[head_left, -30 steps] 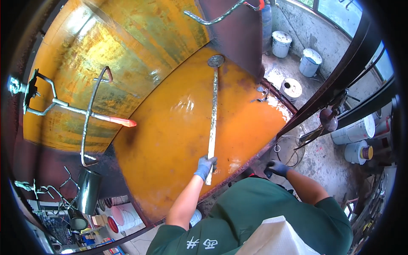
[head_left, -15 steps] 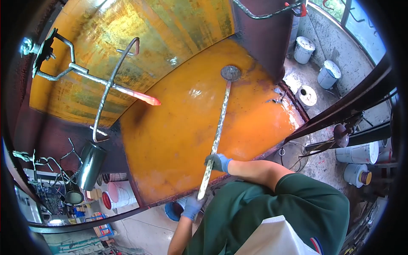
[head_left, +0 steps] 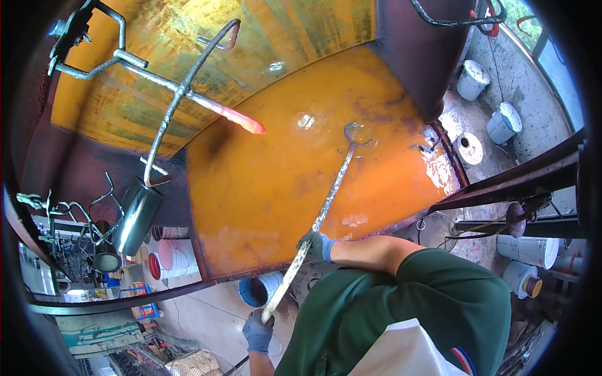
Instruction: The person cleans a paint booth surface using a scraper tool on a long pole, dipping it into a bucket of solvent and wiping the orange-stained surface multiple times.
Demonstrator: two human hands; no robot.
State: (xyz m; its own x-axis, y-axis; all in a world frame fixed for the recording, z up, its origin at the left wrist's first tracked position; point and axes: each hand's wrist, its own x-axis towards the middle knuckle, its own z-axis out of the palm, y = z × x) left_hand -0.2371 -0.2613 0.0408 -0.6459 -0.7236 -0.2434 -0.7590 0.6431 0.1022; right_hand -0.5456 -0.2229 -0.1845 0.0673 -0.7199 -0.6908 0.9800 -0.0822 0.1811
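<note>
Both my gloved hands grip the long pale handle of a round-headed skimmer (head_left: 330, 199). My left hand (head_left: 258, 331), in a dark-palmed blue glove, is closed around the handle's near end. Farther up the same handle, my right hand (head_left: 315, 245) is wrapped around it at the near edge of the tank. The skimmer's round head lies at the surface of the orange liquid (head_left: 251, 200), toward the far right, partly covered and ringed by small ripples. Pale foam patches float between the head and the near rim.
A hanging metal hook frame (head_left: 182, 91) with a red-tipped bar extends over the tank's left; a dark cylinder (head_left: 139, 216) hangs from it. A blue bucket (head_left: 260, 289) stands below the near rim. White buckets (head_left: 474, 80) line the right wall, beside a dark beam (head_left: 514, 178).
The skimmer's head has come nearer and to the right, dipping into the liquid. My left hand has swung down and left with the handle end. The view has shifted slightly.
</note>
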